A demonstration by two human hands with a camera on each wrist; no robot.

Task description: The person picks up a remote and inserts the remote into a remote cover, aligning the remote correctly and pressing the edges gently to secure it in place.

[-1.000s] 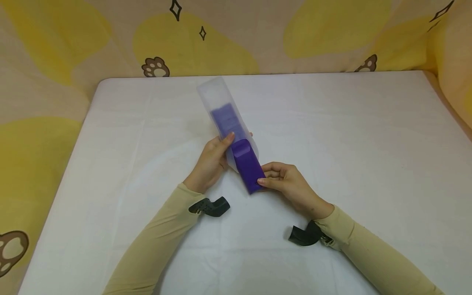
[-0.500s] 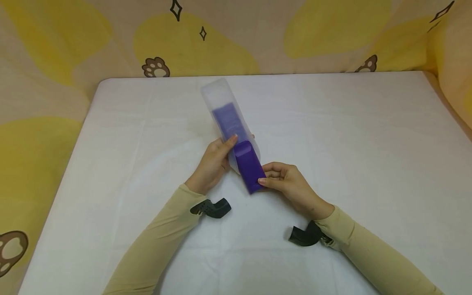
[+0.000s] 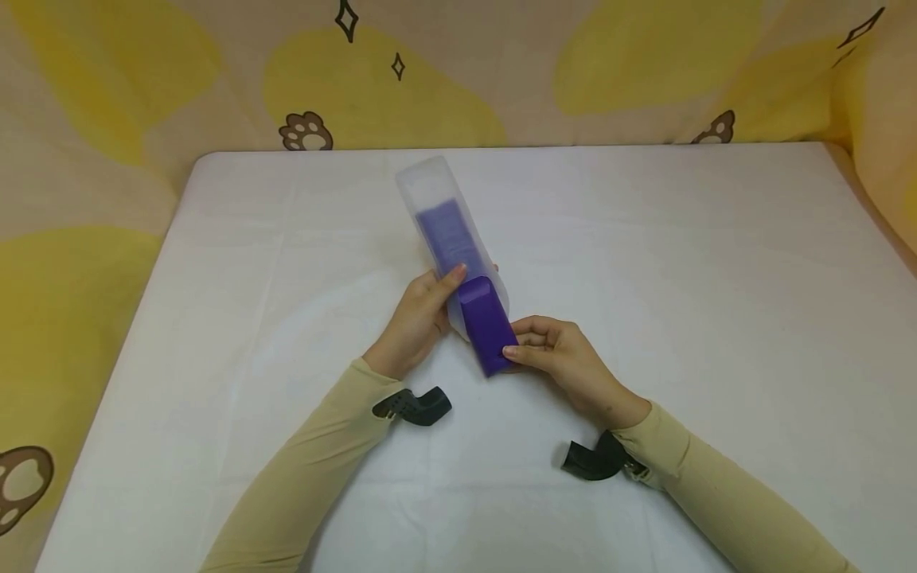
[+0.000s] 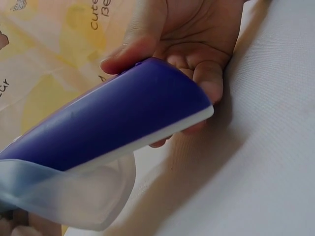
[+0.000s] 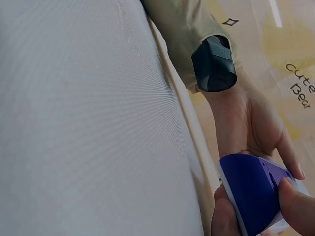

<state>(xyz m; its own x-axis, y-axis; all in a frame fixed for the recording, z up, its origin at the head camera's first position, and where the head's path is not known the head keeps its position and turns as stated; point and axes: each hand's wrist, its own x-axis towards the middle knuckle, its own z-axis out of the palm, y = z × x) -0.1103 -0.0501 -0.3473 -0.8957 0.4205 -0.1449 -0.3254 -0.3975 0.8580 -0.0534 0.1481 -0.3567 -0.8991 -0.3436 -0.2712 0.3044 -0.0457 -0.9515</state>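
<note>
Purple block [image 3: 485, 333] sits partway inside a translucent plastic sleeve [image 3: 438, 215], with its near end sticking out of the sleeve's open mouth, over the middle of the white table [image 3: 716, 263]. Both are held just above the cloth, angled away and to the left. The left hand [image 3: 415, 318] wraps the sleeve near its mouth, thumb on top and fingers curled beneath, as the left wrist view shows with the thumb [image 4: 135, 46] pressing the upper face. The right hand [image 3: 555, 354] pinches the block's exposed end between thumb and fingertips, a narrow grip closed on that end; the right wrist view shows the thumb [image 5: 298, 204] lying on the block's top face. The block looks rigid, smooth and light, so it will probably slide easily, and its glossy faces could slip under a loose pinch; the 2 long side edges of the exposed end seem the surest place to take hold. The sleeve looks thin and pliable, and it likely buckles if squeezed hard, so a grip near the mouth, where the block stiffens it, should serve best.
</note>
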